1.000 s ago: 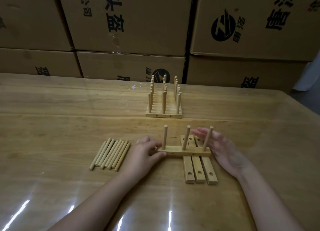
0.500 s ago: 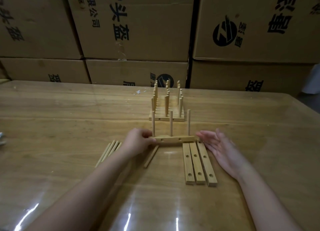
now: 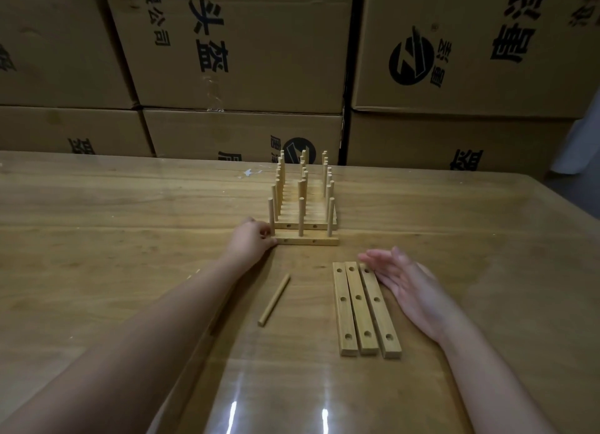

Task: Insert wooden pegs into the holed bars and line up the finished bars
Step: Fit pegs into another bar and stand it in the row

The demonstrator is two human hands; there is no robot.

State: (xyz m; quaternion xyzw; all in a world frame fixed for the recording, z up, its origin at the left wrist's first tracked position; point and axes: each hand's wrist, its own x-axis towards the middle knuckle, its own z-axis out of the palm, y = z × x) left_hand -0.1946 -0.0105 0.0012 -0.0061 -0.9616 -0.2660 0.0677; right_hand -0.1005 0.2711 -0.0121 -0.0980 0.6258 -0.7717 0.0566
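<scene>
The left hand [image 3: 251, 238], fingers curled round one end of the newly pegged bar [image 3: 306, 239], has slid it toward the desk's [image 3: 113, 245] far edge, just in front of the finished row [image 3: 305, 203]. The right hand [image 3: 412, 287] lies flat-fingered beside three empty bars [image 3: 363, 307], which await pegs.

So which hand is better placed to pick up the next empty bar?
Right hand: it lies open beside the empty bars, while the left hand grips the pegged bar farther off.
</scene>
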